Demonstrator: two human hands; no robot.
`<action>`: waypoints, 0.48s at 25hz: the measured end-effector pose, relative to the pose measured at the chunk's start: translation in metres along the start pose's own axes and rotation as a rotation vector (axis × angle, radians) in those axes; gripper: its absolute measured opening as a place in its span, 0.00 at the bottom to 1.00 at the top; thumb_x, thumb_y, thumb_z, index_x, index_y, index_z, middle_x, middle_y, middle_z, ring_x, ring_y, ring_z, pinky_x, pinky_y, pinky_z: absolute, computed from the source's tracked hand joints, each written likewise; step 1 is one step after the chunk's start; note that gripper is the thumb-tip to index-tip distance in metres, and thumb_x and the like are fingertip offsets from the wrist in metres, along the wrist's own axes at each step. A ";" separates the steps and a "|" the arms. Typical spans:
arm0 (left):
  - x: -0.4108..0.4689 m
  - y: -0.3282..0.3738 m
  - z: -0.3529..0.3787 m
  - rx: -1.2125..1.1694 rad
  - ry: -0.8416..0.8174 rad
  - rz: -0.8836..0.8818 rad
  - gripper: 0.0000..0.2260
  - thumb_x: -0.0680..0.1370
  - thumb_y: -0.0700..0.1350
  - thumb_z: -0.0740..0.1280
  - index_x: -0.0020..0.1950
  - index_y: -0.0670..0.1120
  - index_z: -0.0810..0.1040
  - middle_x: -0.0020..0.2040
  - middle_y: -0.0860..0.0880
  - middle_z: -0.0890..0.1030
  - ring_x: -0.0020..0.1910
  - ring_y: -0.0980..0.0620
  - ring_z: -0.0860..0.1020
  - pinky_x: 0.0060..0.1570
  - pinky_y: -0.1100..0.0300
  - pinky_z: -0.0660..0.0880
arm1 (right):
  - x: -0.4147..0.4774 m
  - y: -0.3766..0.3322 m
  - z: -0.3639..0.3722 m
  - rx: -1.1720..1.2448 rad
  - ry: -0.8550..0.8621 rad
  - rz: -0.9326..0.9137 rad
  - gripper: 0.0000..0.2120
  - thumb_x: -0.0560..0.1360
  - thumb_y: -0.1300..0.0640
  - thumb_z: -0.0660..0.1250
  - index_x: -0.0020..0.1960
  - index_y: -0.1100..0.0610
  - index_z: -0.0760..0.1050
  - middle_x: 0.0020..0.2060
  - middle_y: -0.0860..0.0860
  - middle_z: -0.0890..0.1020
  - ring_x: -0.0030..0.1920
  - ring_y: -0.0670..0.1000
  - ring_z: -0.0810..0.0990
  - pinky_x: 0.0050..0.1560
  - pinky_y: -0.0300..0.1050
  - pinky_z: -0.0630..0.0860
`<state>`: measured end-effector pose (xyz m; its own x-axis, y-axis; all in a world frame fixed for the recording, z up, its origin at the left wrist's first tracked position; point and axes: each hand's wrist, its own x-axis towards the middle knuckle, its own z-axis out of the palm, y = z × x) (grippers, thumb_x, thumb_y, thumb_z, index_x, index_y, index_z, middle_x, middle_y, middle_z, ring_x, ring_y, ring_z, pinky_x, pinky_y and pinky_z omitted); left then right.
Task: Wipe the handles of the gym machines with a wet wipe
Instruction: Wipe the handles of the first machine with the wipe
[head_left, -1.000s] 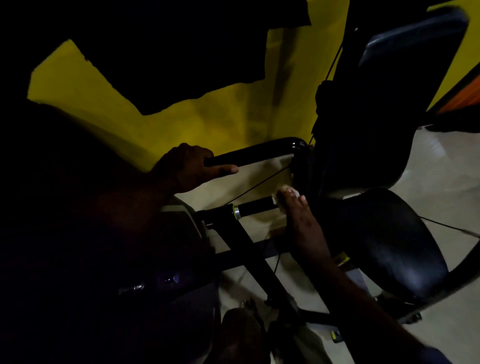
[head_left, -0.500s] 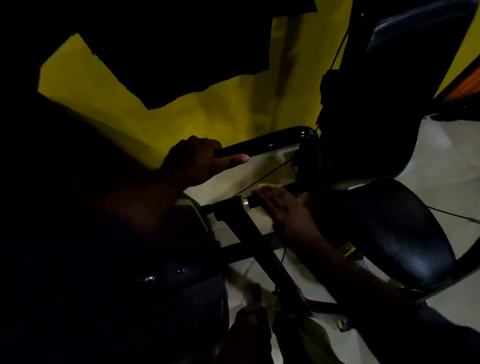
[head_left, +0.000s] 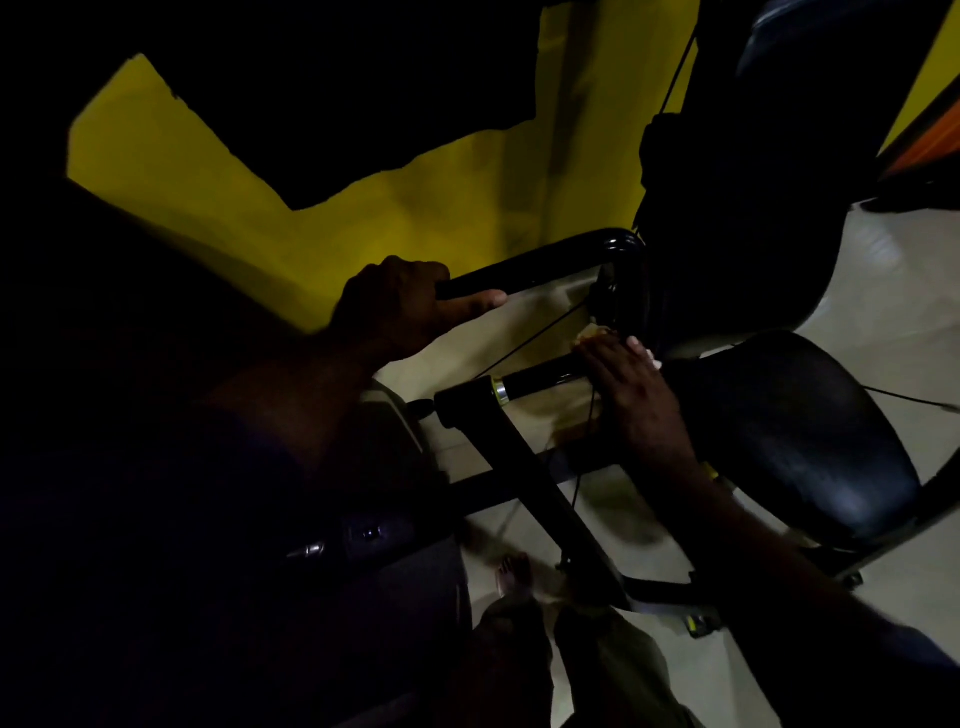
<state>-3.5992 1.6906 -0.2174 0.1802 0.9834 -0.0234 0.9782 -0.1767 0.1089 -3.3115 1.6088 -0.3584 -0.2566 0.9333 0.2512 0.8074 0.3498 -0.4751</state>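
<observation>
Two black bars run beside the dark seat (head_left: 795, 436). The left grip (head_left: 400, 306) is clenched around the upper bar (head_left: 545, 262), its thumb stretched along it. The right grip (head_left: 628, 384) lies with straight fingers over the far end of the lower handle (head_left: 540, 375), pressing the wipe (head_left: 592, 332), which shows just past its fingertips.

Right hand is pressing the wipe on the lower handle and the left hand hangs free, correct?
Not quite. In the head view the left hand grips the upper black bar, not hanging free. The right hand does press the wipe on the lower handle.
</observation>
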 end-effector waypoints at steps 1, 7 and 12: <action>0.000 0.001 -0.001 -0.013 -0.007 0.005 0.38 0.69 0.84 0.51 0.33 0.48 0.65 0.29 0.49 0.69 0.29 0.45 0.74 0.31 0.56 0.70 | -0.002 -0.013 0.007 0.051 0.038 0.124 0.32 0.71 0.73 0.67 0.74 0.61 0.73 0.73 0.59 0.74 0.77 0.59 0.67 0.82 0.50 0.50; -0.002 0.007 -0.003 -0.030 -0.016 -0.075 0.39 0.67 0.85 0.51 0.33 0.46 0.66 0.30 0.49 0.72 0.32 0.45 0.74 0.34 0.57 0.64 | -0.036 -0.152 0.062 1.214 0.138 0.552 0.23 0.81 0.57 0.62 0.75 0.45 0.72 0.74 0.50 0.75 0.75 0.51 0.72 0.74 0.54 0.69; 0.000 0.004 -0.001 -0.033 -0.002 -0.051 0.40 0.67 0.85 0.51 0.32 0.47 0.65 0.29 0.49 0.71 0.31 0.45 0.74 0.34 0.58 0.63 | -0.016 -0.107 0.058 1.800 0.569 1.386 0.13 0.84 0.65 0.57 0.59 0.56 0.79 0.47 0.58 0.82 0.40 0.49 0.80 0.41 0.43 0.80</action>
<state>-3.5958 1.6904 -0.2162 0.1302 0.9910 -0.0315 0.9823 -0.1246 0.1398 -3.4242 1.5611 -0.3602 0.2022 0.5926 -0.7797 -0.8768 -0.2451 -0.4136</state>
